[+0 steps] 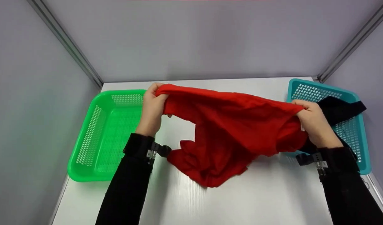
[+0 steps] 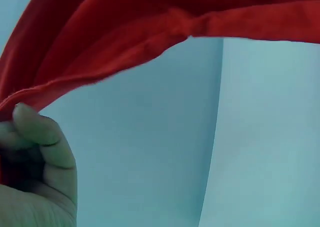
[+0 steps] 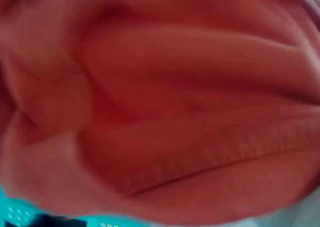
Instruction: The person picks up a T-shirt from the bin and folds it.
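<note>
Both hands hold up a red garment [image 1: 229,125], stretched between them above the white table. My left hand [image 1: 153,109] grips its upper left end, fingers curled on the cloth; in the left wrist view the left hand [image 2: 40,172] shows at the lower left, below the garment's edge. The upper right end is pinched by my right hand [image 1: 316,122]. Folds and a stitched seam of the garment [image 3: 200,137] fill the right wrist view, where the right fingers are mostly hidden. Loose cloth hangs bunched down the middle, low over the table.
On the left stands a green basket [image 1: 116,131] with nothing in it, partly behind the left arm. A teal basket [image 1: 363,137] stands at the right, with a black cloth [image 1: 341,109] lying over its rim. Grey walls [image 1: 210,40] enclose the white table [image 1: 185,206] at the back and sides.
</note>
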Motion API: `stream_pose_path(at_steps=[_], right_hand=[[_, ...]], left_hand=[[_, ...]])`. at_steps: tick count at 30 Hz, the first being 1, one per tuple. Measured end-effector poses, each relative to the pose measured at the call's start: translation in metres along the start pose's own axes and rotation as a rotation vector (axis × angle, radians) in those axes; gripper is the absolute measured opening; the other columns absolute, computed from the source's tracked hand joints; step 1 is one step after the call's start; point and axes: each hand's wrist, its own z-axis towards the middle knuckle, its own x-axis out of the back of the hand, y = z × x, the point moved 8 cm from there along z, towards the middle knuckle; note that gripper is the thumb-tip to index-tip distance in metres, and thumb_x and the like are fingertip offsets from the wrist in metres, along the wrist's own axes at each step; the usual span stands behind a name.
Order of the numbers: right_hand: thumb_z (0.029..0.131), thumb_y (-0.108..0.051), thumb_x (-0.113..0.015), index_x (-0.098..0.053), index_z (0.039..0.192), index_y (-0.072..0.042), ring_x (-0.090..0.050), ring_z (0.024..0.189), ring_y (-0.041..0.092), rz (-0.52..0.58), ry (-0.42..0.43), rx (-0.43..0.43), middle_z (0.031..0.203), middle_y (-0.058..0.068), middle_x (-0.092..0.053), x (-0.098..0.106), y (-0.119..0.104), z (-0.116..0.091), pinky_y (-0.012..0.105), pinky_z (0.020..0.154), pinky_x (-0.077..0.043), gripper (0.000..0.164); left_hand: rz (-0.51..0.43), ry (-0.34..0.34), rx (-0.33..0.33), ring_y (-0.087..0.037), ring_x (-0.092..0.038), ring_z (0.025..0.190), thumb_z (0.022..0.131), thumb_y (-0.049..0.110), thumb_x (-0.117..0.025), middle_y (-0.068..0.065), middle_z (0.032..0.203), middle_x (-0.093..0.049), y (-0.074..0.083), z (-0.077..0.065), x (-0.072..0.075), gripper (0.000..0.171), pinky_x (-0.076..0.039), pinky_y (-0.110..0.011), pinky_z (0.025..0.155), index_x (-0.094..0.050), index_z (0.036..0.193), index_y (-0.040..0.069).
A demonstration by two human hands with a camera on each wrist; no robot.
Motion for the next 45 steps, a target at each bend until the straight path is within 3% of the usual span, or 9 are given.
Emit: stream_pose_path(at_steps=[5,10,14,22,28,32,37,40,45], right_hand=[[0.096,-0.005,-0.051,-0.057,0.135,-0.008,-0.065,0.103,0.036,-0.417,-0.332,-0.017,0.119,0.02,-0.067,-0.024,0.005,-0.007,0.045,0.082,-0.057,0.04],[0.099,-0.027,-0.07,-0.015,0.168,-0.025,-0.029,0.152,0.04,-0.355,-0.559,0.185,0.17,0.013,-0.026,-0.087,-0.014,-0.019,0.064,0.116,-0.034,0.088],[0.095,-0.035,-0.078,-0.007,0.168,-0.032,-0.028,0.154,0.033,-0.178,-0.515,0.279,0.168,0.006,-0.03,-0.131,-0.032,-0.016,0.062,0.117,-0.032,0.102],[0.102,-0.005,-0.057,-0.067,0.115,-0.004,-0.059,0.089,0.019,-0.039,-0.214,0.258,0.101,0.005,-0.071,-0.124,-0.053,-0.007,0.028,0.078,-0.05,0.016],[0.106,-0.009,-0.047,-0.057,0.122,-0.004,-0.063,0.092,0.017,0.227,-0.07,0.078,0.105,0.005,-0.069,-0.089,-0.046,-0.001,0.026,0.077,-0.052,0.02],[0.105,-0.01,-0.047,-0.059,0.121,-0.01,-0.065,0.091,0.016,0.298,0.0,0.027,0.099,0.002,-0.069,-0.072,-0.042,0.002,0.025,0.073,-0.054,0.02],[0.105,-0.01,-0.052,-0.061,0.12,-0.009,-0.064,0.083,0.016,0.397,0.072,0.043,0.092,0.005,-0.066,-0.051,-0.039,0.004,0.023,0.066,-0.053,0.018],[0.104,-0.012,-0.055,-0.062,0.12,-0.009,-0.063,0.081,0.014,0.382,0.132,0.05,0.091,0.003,-0.067,-0.034,-0.033,0.005,0.021,0.065,-0.052,0.017],[0.103,-0.018,-0.057,-0.067,0.119,-0.015,-0.059,0.077,0.008,0.061,0.3,0.043,0.081,-0.012,-0.067,0.002,-0.023,0.006,0.02,0.065,-0.046,0.019]], left_hand=[[0.102,-0.161,0.033,-0.019,-0.056,0.059,0.102,0.018,-0.06,-0.009,0.084,-0.067,-0.009,-0.009,-0.037,0.013,-0.046,-0.028,0.051,-0.07,0.104,0.011],[0.235,-0.353,0.002,-0.018,-0.056,0.063,0.1,0.019,-0.06,-0.005,0.082,-0.067,-0.016,-0.021,-0.079,0.015,-0.046,-0.03,0.054,-0.074,0.096,0.015],[0.252,-0.492,-0.028,-0.015,-0.054,0.064,0.101,0.019,-0.06,-0.002,0.082,-0.065,-0.017,-0.032,-0.111,0.014,-0.044,-0.029,0.055,-0.073,0.096,0.016],[0.172,-0.495,-0.029,-0.021,-0.061,0.103,0.095,0.022,-0.073,-0.001,0.117,-0.069,-0.038,-0.038,-0.12,0.031,-0.051,-0.035,0.085,-0.067,0.125,0.016],[0.617,-0.635,0.085,-0.021,-0.053,0.125,0.083,0.049,-0.084,-0.002,0.144,-0.053,-0.115,-0.063,-0.109,0.098,-0.048,-0.041,0.102,-0.033,0.161,0.019],[0.997,-0.731,0.005,-0.018,-0.062,0.108,0.083,0.051,-0.084,0.0,0.125,-0.062,-0.151,-0.083,-0.106,0.08,-0.051,-0.04,0.093,-0.052,0.148,0.016],[1.267,-0.584,-0.316,-0.023,-0.067,0.086,0.095,0.021,-0.071,-0.001,0.091,-0.069,-0.14,-0.079,-0.096,0.01,-0.051,-0.048,0.085,-0.072,0.102,0.014],[1.093,-0.437,-0.341,-0.022,-0.062,0.074,0.096,0.01,-0.063,0.0,0.073,-0.06,-0.12,-0.062,-0.075,0.009,-0.047,-0.055,0.103,-0.062,0.087,0.009],[0.73,-0.248,-0.307,-0.017,-0.045,0.065,0.093,0.006,-0.065,0.004,0.066,-0.043,-0.075,-0.037,-0.029,0.021,-0.048,-0.035,0.075,-0.048,0.081,0.009]])
